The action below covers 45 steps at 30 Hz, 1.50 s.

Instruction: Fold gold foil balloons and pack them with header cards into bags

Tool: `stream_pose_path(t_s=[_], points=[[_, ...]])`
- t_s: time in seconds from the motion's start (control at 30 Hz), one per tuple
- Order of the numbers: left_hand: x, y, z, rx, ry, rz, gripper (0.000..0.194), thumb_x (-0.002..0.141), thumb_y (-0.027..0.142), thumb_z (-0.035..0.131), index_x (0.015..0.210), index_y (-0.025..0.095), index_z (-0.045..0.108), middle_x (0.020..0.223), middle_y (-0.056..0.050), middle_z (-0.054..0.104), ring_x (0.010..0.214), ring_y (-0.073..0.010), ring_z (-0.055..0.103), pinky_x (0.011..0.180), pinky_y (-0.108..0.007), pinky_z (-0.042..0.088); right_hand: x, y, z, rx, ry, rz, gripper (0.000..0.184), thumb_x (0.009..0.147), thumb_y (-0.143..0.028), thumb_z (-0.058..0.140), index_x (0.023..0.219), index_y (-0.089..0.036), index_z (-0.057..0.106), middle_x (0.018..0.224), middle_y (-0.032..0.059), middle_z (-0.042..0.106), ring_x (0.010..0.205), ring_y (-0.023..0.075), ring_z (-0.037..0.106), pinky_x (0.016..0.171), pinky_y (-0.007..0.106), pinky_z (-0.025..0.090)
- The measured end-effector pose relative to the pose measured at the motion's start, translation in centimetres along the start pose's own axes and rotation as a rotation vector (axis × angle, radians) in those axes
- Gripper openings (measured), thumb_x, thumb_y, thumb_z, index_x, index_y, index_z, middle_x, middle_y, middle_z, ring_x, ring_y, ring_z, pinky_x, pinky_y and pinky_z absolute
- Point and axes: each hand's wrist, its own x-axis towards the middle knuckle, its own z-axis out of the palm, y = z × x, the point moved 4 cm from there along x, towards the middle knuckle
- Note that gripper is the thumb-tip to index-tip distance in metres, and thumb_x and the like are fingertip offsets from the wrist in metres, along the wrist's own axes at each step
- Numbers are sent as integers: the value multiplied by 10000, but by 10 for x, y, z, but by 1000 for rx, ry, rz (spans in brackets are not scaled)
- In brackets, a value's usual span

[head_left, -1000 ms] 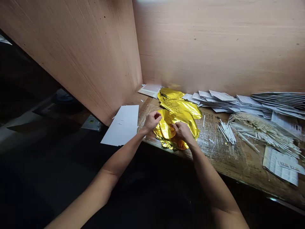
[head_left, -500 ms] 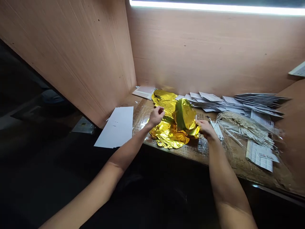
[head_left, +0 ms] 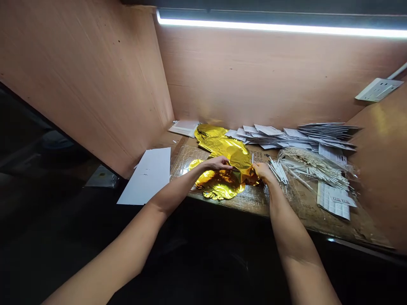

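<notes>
Flat gold foil balloons (head_left: pixel 227 148) lie in a crinkled, overlapping pile on the worktop. My right hand (head_left: pixel 263 171) pinches the right edge of one folded foil balloon (head_left: pixel 244 173). Across from it, my left hand (head_left: pixel 220 163) has its fingers closed at the left side of the same balloon, with the fingertips partly hidden in the foil. More gold foil with a scalloped edge (head_left: pixel 219 190) lies under my hands near the front edge of the worktop.
White paper sheets (head_left: pixel 148 176) lie left, overhanging the front edge. Folded leaflets (head_left: pixel 270 134) line the back wall. Right are loose white sticks (head_left: pixel 278 170), a clear bag of sticks (head_left: pixel 321 167) and a printed sheet (head_left: pixel 333 201). A power socket (head_left: pixel 378 90) hangs upper right.
My right hand drew a foil balloon rightward and lifted it, then lowered it a little. My left hand has moved right to meet the foil. The view has tilted up and turned right.
</notes>
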Motion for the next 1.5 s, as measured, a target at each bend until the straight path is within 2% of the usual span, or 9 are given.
stream_pose_path(t_s=[0.13,0.3,0.5,0.63,0.73,0.87,0.97,1.2,1.5], points=[[-4,-19,23,-69,-114,-121,278,850,396,699,709,200,560,637,29,530,574,-128,490,532,-258,395,7,-6,1,-160,9,-34,337,1034,-383,693,1271,-144,701,1280,113,707,1102,285,709,934,449,603],[-38,-27,52,-138,-15,-226,109,933,306,539,993,227,494,624,92,396,531,-104,365,518,-231,272,-32,-21,-6,-314,171,-109,303,1051,-308,592,1141,-62,743,1186,272,732,1120,374,677,852,409,502],[-70,-9,82,-314,10,-238,269,996,345,518,1221,213,454,670,97,454,548,-101,419,555,-227,316,-171,-17,29,-599,302,-912,336,1022,-406,673,1287,-202,711,1284,136,747,1092,308,640,744,347,491],[-102,1,91,-164,70,-213,403,1050,378,466,1400,180,442,784,30,607,678,-148,584,646,-261,458,-223,18,52,-582,443,-1083,247,1011,-109,639,1193,-222,764,1148,67,814,893,237,668,803,348,522],[-127,12,94,258,169,97,606,1011,464,609,1525,182,455,1287,-161,694,1232,-293,646,1010,-414,517,-232,41,57,-532,415,-1088,296,1004,-73,630,1224,-214,769,1219,80,810,958,253,710,876,373,562],[-138,11,121,634,-94,531,405,1024,306,625,1424,236,631,1520,-134,623,1450,-289,535,1170,-432,422,-238,58,57,-418,295,-1104,332,1029,-75,559,1241,-217,772,1256,106,800,1177,278,732,975,379,582],[-119,3,127,623,-180,493,265,1067,220,504,1179,201,744,1276,-111,759,1236,-236,667,1041,-383,504,-229,59,50,-285,220,-955,309,1074,-154,491,1159,-221,780,1158,107,821,1106,260,768,931,351,582],[-50,13,108,779,-209,-112,416,1092,368,417,1012,131,750,927,-169,753,881,-288,729,827,-410,555,-150,27,28,-405,33,-289,325,1071,-334,525,896,-180,751,806,92,772,738,217,694,661,289,419],[-105,22,136,828,-236,542,363,1057,233,504,1388,134,614,1505,-165,620,1364,-279,581,1029,-390,486,-186,24,23,-583,43,-278,256,1064,-315,553,1027,-158,752,1009,181,774,908,279,701,703,320,403]])
